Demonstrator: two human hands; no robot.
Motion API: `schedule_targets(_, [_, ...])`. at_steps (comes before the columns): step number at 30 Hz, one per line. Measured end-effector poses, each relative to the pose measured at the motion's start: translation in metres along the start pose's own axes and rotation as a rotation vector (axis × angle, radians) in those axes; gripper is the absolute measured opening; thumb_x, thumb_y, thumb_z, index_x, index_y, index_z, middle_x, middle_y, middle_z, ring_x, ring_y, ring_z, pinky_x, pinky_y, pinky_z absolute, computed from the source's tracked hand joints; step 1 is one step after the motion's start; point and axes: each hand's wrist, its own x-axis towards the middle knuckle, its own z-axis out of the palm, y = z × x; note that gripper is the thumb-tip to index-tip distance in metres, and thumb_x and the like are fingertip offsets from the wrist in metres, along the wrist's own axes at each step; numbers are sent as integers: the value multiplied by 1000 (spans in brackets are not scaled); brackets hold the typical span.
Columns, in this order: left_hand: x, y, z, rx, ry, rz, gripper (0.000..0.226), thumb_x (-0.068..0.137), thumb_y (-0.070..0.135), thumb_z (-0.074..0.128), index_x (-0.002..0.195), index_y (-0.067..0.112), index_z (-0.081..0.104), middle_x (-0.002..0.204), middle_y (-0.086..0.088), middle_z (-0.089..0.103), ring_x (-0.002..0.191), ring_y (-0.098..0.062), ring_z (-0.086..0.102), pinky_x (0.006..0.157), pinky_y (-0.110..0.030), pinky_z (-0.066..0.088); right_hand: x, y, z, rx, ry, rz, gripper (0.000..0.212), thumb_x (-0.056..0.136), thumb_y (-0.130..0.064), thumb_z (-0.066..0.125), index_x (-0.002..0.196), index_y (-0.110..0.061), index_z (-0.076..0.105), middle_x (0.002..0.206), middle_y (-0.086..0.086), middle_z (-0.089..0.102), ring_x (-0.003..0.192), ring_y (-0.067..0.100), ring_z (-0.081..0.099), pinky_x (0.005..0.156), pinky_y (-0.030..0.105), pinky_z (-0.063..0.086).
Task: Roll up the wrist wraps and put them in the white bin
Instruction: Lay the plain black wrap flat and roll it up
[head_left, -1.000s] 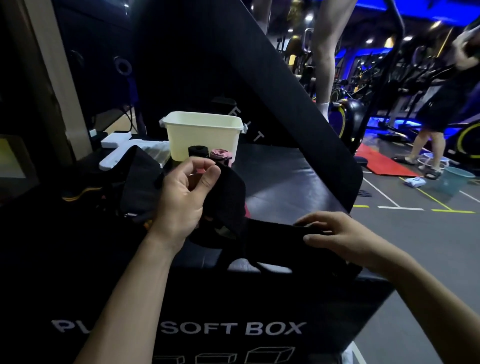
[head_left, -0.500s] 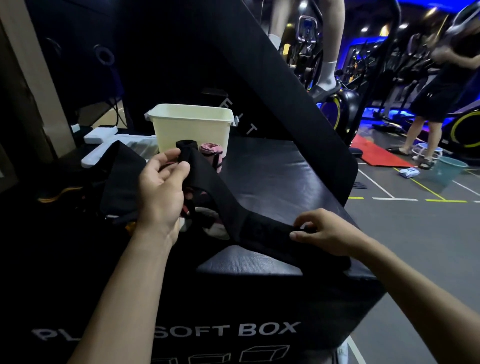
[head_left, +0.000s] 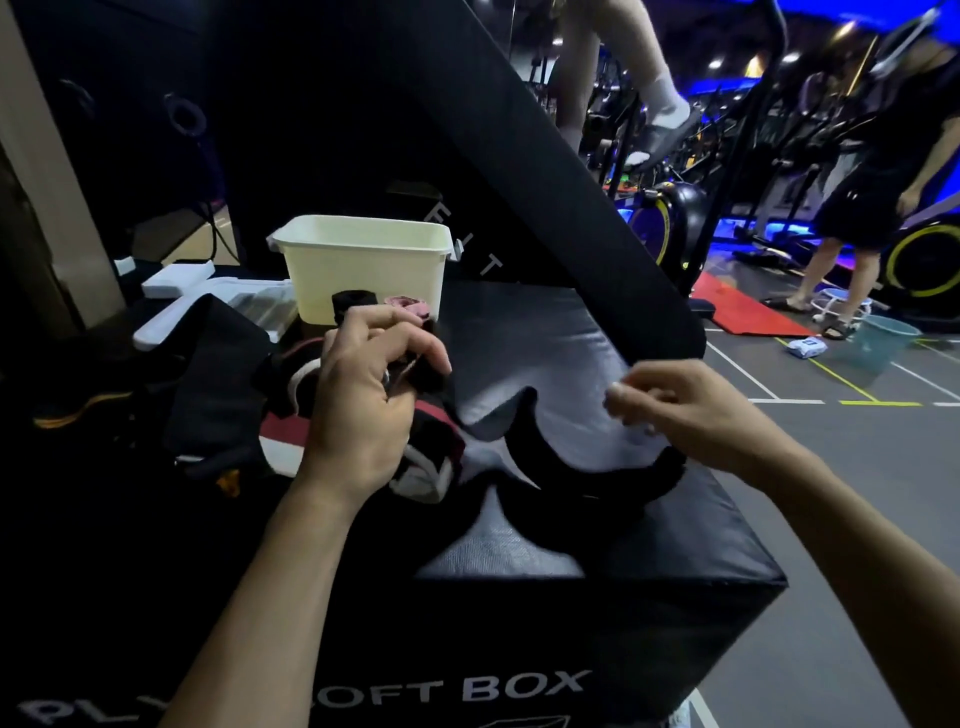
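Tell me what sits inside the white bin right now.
Only the white bin's rim and front wall show from this low angle; its inside is hidden. A black roll and a pink roll stand on the black box in front of it.

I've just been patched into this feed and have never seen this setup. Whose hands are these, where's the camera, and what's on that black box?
There is no machine here: a person works bare-handed, and the single camera sits on their head, looking forward and down. The left hand has its fingers curled around one end of a black wrist wrap, which trails in a loose curve across the top of the black soft box. The right hand hovers over the wrap's far end; whether it actually pinches it is hard to tell. Behind the left hand stand a white bin, a rolled black wrap and a pink one in front of it. More unrolled wraps lie heaped under the left hand. The background is a gym.
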Motion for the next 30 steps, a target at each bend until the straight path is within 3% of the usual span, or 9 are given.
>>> schedule_targets(2, [2, 1, 1, -184, -3, -40, 73, 76, -29, 56, 80, 43, 65, 116, 10, 59, 113, -18, 61, 93, -52, 54, 14, -15, 3, 95, 60, -82, 15, 98, -31, 67, 91, -21, 76, 84, 10, 74, 73, 15, 60, 68, 45, 50])
schedule_targets(5, [3, 6, -2, -544, -31, -158, 74, 84, -33, 49, 79, 39, 67, 98, 17, 67, 95, -12, 64, 78, -41, 54, 30, -41, 12, 227, -164, -77, 34, 92, -49, 63, 119, -31, 72, 112, 5, 75, 95, 16, 63, 81, 41, 48])
schedule_targets(9, [4, 16, -2, -836, -13, -302, 37, 90, -8, 65, 82, 28, 61, 96, 3, 67, 90, -18, 64, 70, -30, 57, 34, -67, 39, 344, -455, -80, 41, 94, -41, 67, 128, -17, 67, 120, 9, 72, 113, 20, 66, 94, 42, 52])
schedule_targets(11, [3, 13, 1, -819, 34, -378, 42, 91, -11, 63, 85, 30, 64, 106, -3, 68, 103, -26, 66, 81, -38, 58, 36, -69, 50, 428, -446, -96, 43, 90, -35, 76, 113, 1, 68, 106, 23, 72, 97, 28, 65, 84, 54, 51])
schedule_targets(15, [0, 11, 8, -704, 43, -459, 50, 103, -1, 50, 125, 44, 58, 128, 5, 66, 122, -20, 65, 100, -46, 55, 41, -70, 50, 485, -173, -96, 27, 95, -17, 72, 96, 10, 66, 85, 14, 68, 75, 15, 64, 65, 26, 51])
schedule_targets(18, [-9, 18, 22, -516, -30, -407, 41, 104, 16, 57, 136, 41, 51, 138, 14, 55, 124, -8, 61, 100, -27, 54, 54, -71, 38, 571, 75, 2, 10, 100, -9, 63, 99, -2, 70, 82, 5, 71, 64, 4, 65, 53, 16, 48])
schedule_targets(22, [-30, 29, 54, -405, -264, -295, 54, 93, 30, 74, 135, 50, 47, 142, 19, 48, 121, 3, 56, 86, -15, 51, 88, -63, 30, 718, 254, 133, 19, 104, -10, 54, 117, -3, 67, 88, 1, 70, 72, 7, 66, 62, 21, 53])
schedule_targets(27, [-47, 25, 80, -252, -388, -375, 56, 85, 34, 72, 124, 57, 39, 133, 24, 43, 123, -8, 57, 100, -50, 53, 117, -56, 22, 872, 290, 226, 27, 104, -2, 46, 115, -15, 67, 85, 2, 71, 69, 11, 67, 60, 25, 54])
schedule_targets(30, [-49, 22, 86, -145, -453, -433, 36, 92, 30, 68, 116, 50, 49, 119, 19, 45, 107, 3, 53, 97, -26, 49, 127, -49, 21, 891, 282, 271, 34, 102, 1, 42, 118, -17, 66, 89, 0, 70, 72, 11, 65, 57, 22, 52])
